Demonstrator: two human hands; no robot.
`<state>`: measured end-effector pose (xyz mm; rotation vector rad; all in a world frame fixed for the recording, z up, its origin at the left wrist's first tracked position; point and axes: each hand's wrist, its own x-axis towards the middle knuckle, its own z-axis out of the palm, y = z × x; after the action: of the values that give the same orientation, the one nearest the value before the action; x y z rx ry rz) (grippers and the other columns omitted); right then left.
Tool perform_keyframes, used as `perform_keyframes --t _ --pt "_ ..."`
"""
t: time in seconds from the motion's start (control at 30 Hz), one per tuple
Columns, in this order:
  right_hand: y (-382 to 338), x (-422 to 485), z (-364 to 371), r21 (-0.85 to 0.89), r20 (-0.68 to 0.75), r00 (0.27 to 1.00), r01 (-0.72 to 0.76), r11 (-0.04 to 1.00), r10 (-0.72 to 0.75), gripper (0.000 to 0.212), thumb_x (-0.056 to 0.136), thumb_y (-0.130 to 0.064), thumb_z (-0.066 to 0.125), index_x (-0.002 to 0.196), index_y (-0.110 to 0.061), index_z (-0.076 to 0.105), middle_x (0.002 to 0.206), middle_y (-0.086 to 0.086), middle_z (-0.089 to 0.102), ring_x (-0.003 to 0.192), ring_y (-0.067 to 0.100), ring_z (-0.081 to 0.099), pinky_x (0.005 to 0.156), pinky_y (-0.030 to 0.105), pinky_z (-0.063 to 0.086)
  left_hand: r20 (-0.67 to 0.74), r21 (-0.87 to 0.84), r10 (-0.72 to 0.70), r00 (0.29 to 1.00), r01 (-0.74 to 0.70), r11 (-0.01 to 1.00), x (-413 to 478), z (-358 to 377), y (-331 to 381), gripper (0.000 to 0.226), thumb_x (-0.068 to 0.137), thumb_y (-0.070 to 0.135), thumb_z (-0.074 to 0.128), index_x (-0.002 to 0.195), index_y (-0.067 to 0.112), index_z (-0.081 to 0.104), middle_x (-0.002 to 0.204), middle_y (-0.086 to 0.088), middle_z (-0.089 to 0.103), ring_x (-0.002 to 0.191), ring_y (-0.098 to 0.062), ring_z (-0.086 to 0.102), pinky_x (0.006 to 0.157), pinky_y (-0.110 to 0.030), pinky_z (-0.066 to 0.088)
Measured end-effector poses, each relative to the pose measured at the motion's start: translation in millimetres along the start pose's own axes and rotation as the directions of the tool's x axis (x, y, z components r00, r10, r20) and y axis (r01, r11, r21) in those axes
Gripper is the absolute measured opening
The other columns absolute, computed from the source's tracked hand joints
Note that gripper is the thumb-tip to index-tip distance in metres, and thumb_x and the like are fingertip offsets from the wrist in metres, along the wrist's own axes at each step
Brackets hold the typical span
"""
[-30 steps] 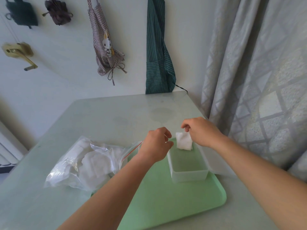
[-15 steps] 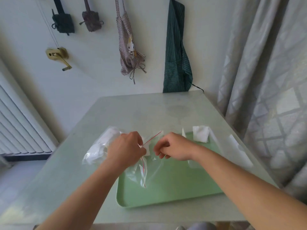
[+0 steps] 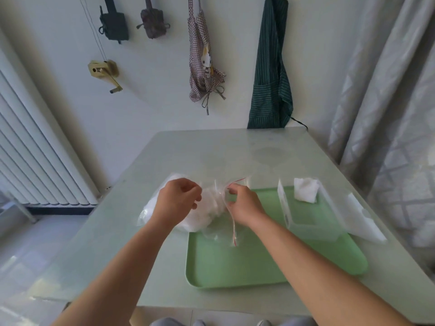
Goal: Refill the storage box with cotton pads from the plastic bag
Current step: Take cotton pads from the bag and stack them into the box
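A clear plastic bag (image 3: 207, 212) with a red zip strip holds several white cotton pads and lies at the left edge of the green tray (image 3: 259, 267). My left hand (image 3: 179, 198) pinches the bag's mouth on the left side. My right hand (image 3: 242, 203) pinches the opposite lip by the red strip. The translucent storage box (image 3: 313, 222) stands on the tray's right side, open, with one white cotton pad (image 3: 305, 189) leaning at its far end. Its lid (image 3: 363, 220) lies beside it on the right.
The pale green table (image 3: 211, 156) stands against a white wall hung with aprons (image 3: 270, 67) and pouches. A grey curtain (image 3: 388, 102) hangs close on the right, a white radiator (image 3: 35, 149) on the left.
My right hand left the pad in the box and came over to the bag. Both hands now hold the bag's mouth, slightly farther apart than half a second ago. The camera view pulled back.
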<state>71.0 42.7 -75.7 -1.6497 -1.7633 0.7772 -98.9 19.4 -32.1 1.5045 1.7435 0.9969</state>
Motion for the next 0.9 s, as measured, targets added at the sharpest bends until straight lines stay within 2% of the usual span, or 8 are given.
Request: perform_keyframes --t 0.2,0.33,0.43,0.5,0.63,0.7,0.83,0.9 --pt "5 15 2 -0.106 0.153 0.984 0.107 0.989 -0.090 0.056 0.082 0.005 0.056 0.130 -0.023 0.058 0.133 0.004 0.055 0.122 0.025 0.055 0.100 0.029 0.044 0.030 0.002 -0.070 0.997 0.070 0.998 7 -3 -20 0.011 0.084 0.016 0.060 0.083 0.013 0.071 0.074 0.002 0.074 0.058 -0.009 0.065 0.054 -0.023 0.046" --pt "9 21 5 -0.208 0.160 0.977 0.170 0.963 -0.138 0.039 0.086 -0.004 0.062 0.120 -0.022 0.060 0.115 0.006 0.060 0.104 0.023 0.059 0.093 0.034 0.049 0.044 -0.020 -0.080 0.996 0.080 0.997 11 -5 -26 0.011 0.085 0.015 0.060 0.086 0.012 0.071 0.077 -0.001 0.074 0.057 -0.009 0.063 0.052 -0.020 0.045" --pt "8 22 5 -0.267 0.141 0.976 0.198 0.943 -0.166 0.020 0.085 -0.007 0.059 0.091 -0.027 0.058 0.103 0.006 0.060 0.096 0.025 0.059 0.088 0.036 0.050 0.058 -0.031 -0.078 0.995 0.080 0.996 13 -5 -27 0.011 0.085 0.014 0.060 0.087 0.011 0.071 0.079 -0.003 0.074 0.058 -0.010 0.063 0.052 -0.020 0.045" --pt "10 24 5 -0.264 0.104 0.976 0.212 0.941 -0.191 0.024 0.082 -0.010 0.059 0.078 -0.032 0.051 0.098 0.003 0.060 0.091 0.023 0.060 0.085 0.038 0.052 0.060 -0.037 -0.078 0.995 0.080 0.996 14 -5 -28 0.011 0.085 0.013 0.060 0.087 0.011 0.071 0.080 -0.004 0.074 0.058 -0.010 0.063 0.053 -0.020 0.045" --pt "14 24 0 -0.299 0.089 0.976 0.217 0.929 -0.199 0.009 0.082 -0.019 0.063 0.083 -0.026 0.057 0.102 -0.001 0.053 0.086 0.020 0.060 0.080 0.036 0.053 0.061 -0.042 -0.076 0.995 0.078 0.996 17 -4 -30 0.011 0.085 0.013 0.060 0.086 0.012 0.071 0.079 -0.002 0.074 0.059 -0.010 0.063 0.053 -0.021 0.044" --pt "15 22 -5 -0.316 0.084 0.977 0.210 0.925 -0.194 0.009 0.081 -0.023 0.067 0.083 -0.023 0.058 0.105 -0.002 0.048 0.084 0.020 0.060 0.078 0.037 0.053 0.055 -0.042 -0.068 0.996 0.071 0.997 18 -3 -30 0.011 0.085 0.014 0.060 0.085 0.013 0.070 0.078 -0.001 0.074 0.059 -0.010 0.063 0.054 -0.021 0.044" --pt "13 17 -21 -0.329 0.121 0.975 0.214 0.920 -0.184 0.018 0.072 -0.030 0.072 0.073 -0.026 0.054 0.090 -0.007 0.058 0.080 0.020 0.059 0.072 0.035 0.052 0.048 -0.012 -0.054 0.997 0.055 0.998 19 0 -28 0.011 0.084 0.016 0.060 0.084 0.017 0.071 0.078 0.000 0.074 0.062 -0.012 0.065 0.056 -0.022 0.044" --pt "15 14 -32 -0.254 0.147 0.980 0.169 0.952 -0.134 0.021 0.070 -0.031 0.076 0.076 -0.027 0.056 0.085 -0.007 0.062 0.079 0.019 0.061 0.071 0.033 0.051 0.045 0.013 -0.055 0.997 0.055 0.998 19 1 -27 0.012 0.083 0.017 0.060 0.082 0.020 0.071 0.078 0.002 0.074 0.066 -0.014 0.066 0.056 -0.022 0.045"
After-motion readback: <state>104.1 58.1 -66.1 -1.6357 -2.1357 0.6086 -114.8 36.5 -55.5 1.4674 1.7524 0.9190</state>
